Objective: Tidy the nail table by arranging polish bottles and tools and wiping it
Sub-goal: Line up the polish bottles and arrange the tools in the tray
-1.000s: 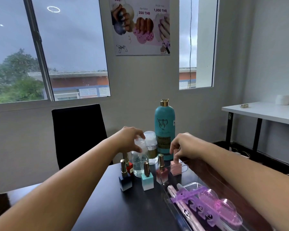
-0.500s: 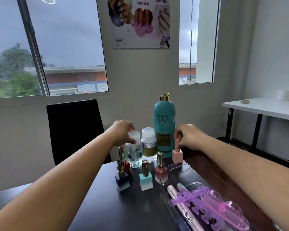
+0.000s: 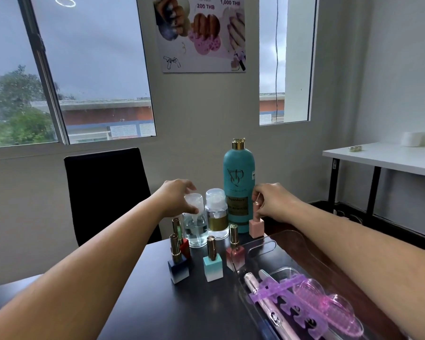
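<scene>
Two hands reach out over the dark bench (image 3: 157, 303). The left hand (image 3: 176, 197) is closed around the white cap of a clear pump bottle (image 3: 194, 229). The right hand (image 3: 272, 200) pinches the thin cap of a pink polish bottle (image 3: 256, 227), which stands on the bench just beside the tall teal bottle (image 3: 238, 185). Another clear bottle with a gold band (image 3: 216, 214) stands between the pump bottle and the teal one. Nearer are four small polish bottles: navy (image 3: 178, 266), red (image 3: 182, 244), light blue (image 3: 212, 265) and rose (image 3: 235, 256). A clear tray (image 3: 263, 249) on the right holds purple toe spacers (image 3: 287, 303) and what may be a pink pen (image 3: 268, 310); it is hard to tell.
</scene>
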{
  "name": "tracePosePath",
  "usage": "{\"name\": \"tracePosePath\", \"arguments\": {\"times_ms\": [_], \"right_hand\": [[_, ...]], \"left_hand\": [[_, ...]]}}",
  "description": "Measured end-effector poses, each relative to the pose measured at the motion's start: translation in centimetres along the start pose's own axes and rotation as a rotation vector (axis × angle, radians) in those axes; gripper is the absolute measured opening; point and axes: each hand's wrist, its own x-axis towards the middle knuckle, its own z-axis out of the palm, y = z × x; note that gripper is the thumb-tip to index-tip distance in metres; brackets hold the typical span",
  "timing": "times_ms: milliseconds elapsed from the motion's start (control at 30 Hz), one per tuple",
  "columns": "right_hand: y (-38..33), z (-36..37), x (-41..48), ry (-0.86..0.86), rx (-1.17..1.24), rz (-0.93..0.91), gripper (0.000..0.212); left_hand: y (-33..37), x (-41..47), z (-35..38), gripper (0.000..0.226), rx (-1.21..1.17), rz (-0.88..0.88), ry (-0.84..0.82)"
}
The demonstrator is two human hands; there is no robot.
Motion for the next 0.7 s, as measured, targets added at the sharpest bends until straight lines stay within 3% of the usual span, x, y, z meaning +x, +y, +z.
{"name": "tracePosePath", "arguments": {"times_ms": [100, 200, 300, 400, 500, 700], "right_hand": [[-0.3, -1.0, -0.6, 0.055, -0.033, -0.024, 0.023], [-1.4, -2.3, -1.4, 0.086, -0.009, -0.133, 0.018], [-3.3, -2.8, -2.5, -0.062, 0.101, -0.234, 0.014], [-4.9, -2.6, -3.4, -0.219, 0.066, -0.281, 0.023], [-5.7, -1.8, -4.0, -0.277, -0.017, -0.297, 0.028], [-6.2, -1.1, -4.0, -0.236, -0.118, -0.331, 0.018]], "left_hand": [[0.3, -0.9, -0.7, 0.057, 0.003, 0.029, 0.057], [1.3, -2.8, -2.1, 0.038, -0.011, 0.138, 0.138], [2.7, -5.2, -2.9, 0.027, -0.005, 0.214, -0.026], [3.7, -6.8, -2.6, 0.030, 0.027, 0.248, -0.158], [4.2, -7.5, -1.5, 0.033, 0.057, 0.262, -0.193], [4.2, -7.1, 0.2, 0.013, 0.040, 0.243, -0.157]]}}
